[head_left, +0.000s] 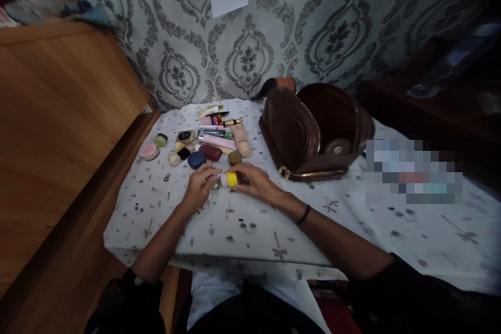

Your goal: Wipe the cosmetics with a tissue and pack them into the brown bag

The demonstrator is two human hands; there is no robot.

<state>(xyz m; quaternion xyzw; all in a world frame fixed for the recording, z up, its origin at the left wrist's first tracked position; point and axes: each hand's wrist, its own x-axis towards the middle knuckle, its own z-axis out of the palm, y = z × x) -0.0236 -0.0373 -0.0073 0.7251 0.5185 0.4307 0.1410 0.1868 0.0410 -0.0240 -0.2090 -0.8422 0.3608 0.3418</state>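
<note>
My right hand (254,181) is closed round the yellow end of a small container (232,179), whose whitish other end points toward my left hand. My left hand (199,188) pinches a thin white piece close to that whitish end; what this piece is I cannot make out. Just beyond my hands lie a round dark blue case (197,159), a dark red item (210,153) and a round olive-brown lid (235,157). Farther back are a pink tube (219,141), a beige tube (241,140) and several other cosmetics.
An open brown leather bag (291,135) stands to the right of the cosmetics. On the left are a pink round compact (149,152) and a wooden cabinet (66,125). The printed cloth (250,229) covers the table, and a patterned wall rises behind. A blurred-out patch lies at right.
</note>
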